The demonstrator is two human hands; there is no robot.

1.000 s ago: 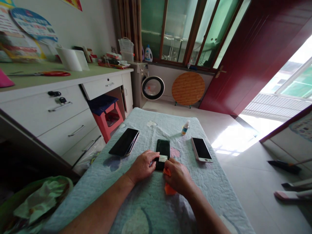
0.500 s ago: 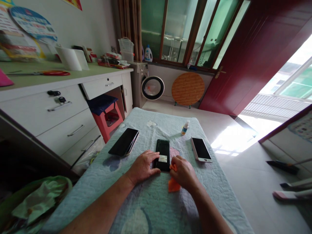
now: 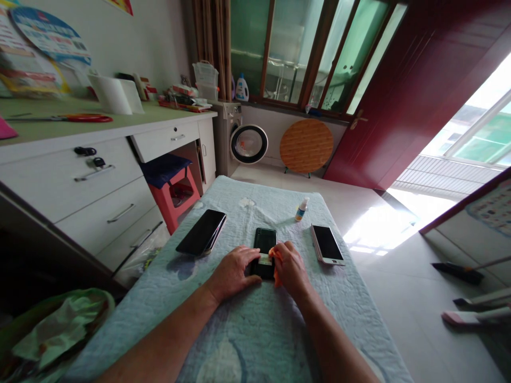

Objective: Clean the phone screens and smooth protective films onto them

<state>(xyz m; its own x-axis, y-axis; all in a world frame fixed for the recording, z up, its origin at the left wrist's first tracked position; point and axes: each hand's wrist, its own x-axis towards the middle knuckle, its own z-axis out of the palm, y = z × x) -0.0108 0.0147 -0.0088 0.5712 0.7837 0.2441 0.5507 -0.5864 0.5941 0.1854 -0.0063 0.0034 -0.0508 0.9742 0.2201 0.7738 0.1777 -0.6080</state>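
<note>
Left hand (image 3: 235,270): spread at black smartphone's (image 3: 265,238) edge — I'd keep bracing.
Right hand (image 3: 291,268): pinching orange cloth (image 3: 277,280) — I'd press lightly.

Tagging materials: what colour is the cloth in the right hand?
The cloth is orange, best seen in the head view.

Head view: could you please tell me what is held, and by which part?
The right hand grips the orange cloth by its bunched middle; the left hand touches the black phone.

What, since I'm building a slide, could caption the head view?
Left hand touching a dark phone, right hand holding an orange cloth against it.
</note>
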